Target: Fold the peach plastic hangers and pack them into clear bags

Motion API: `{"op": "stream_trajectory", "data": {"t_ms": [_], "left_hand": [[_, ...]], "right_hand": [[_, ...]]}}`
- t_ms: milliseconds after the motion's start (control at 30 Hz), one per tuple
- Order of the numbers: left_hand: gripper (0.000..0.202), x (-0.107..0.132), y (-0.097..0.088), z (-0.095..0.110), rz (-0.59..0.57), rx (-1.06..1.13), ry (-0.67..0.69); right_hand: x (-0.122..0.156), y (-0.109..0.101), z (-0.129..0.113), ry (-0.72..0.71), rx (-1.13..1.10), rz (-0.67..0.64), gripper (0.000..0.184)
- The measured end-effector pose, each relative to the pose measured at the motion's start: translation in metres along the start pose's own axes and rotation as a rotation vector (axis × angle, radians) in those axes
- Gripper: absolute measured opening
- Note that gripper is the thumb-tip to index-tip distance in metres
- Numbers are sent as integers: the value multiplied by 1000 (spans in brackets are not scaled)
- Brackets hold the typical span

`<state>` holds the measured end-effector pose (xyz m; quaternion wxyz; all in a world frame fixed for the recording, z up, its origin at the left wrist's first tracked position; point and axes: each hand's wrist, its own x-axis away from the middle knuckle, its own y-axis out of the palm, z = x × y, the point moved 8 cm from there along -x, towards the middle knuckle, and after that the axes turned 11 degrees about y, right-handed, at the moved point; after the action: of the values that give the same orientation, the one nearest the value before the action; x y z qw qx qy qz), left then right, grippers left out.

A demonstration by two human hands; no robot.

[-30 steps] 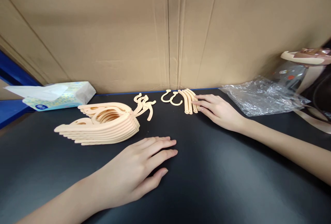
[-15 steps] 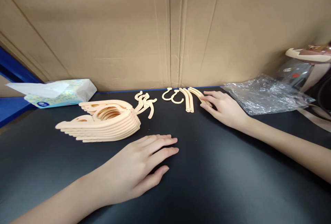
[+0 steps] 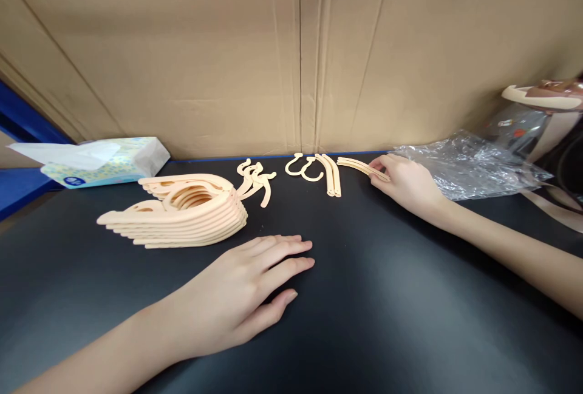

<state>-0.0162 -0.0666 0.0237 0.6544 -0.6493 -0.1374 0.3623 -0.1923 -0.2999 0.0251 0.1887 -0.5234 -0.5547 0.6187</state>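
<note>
My right hand (image 3: 403,184) pinches the near end of a thin, curved cream hanger arm (image 3: 357,166) at the back of the table. Just left of it lie two more curved hanger arms (image 3: 331,175), side by side. Two loose hanger hooks (image 3: 310,170) rest beside those. My left hand (image 3: 255,288) lies on the black tabletop with fingers spread, holding nothing. Behind and left of it stands a stack of cream hanger parts (image 3: 182,221), several layers high. A small heap of further cream pieces (image 3: 255,181) sits at the stack's right.
A tissue pack (image 3: 107,160) lies at the back left. Crumpled clear plastic bags (image 3: 469,163) spread across the back right, close to my right hand. Tall cardboard (image 3: 218,60) closes off the table's far edge. A dark object with a beige strap (image 3: 565,157) stands far right.
My right hand has shifted slightly right and closed its fingers on the hanger arm, whose near end has swung right. My left hand has stayed in place.
</note>
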Motion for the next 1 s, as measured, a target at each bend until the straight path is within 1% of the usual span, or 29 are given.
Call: {"op": "stream_trajectory", "data": {"t_ms": [133,300,467,567,633,733,800,867,1000], "left_hand": [[38,1,3,0,1,2,-1],[37,2,3,-1,-13,-7,-1],[38,1,3,-1,-13,6,-6],[38,1,3,-1,-14,7,-9],[38,1,3,-1,-11,4,-7],[37,0,1,2,6,-36,16],[36,-1,-3,5,39,-97,36],[35,-2,-6,8,71,-166,44],[35,-3,-11,11,104,-277,35]], "right_hand": [[0,-3,1,43,4,10,16],[0,-13,1,90,1,59,19],[2,-25,-7,50,-43,109,16],[8,-32,-18,-12,-82,118,9],[15,-36,-29,-80,-129,118,7],[32,-43,-52,-258,-216,123,6],[46,-46,-68,-378,-245,106,7],[57,-47,-80,-461,-283,79,11],[73,-45,-95,-547,-349,9,17]]}}
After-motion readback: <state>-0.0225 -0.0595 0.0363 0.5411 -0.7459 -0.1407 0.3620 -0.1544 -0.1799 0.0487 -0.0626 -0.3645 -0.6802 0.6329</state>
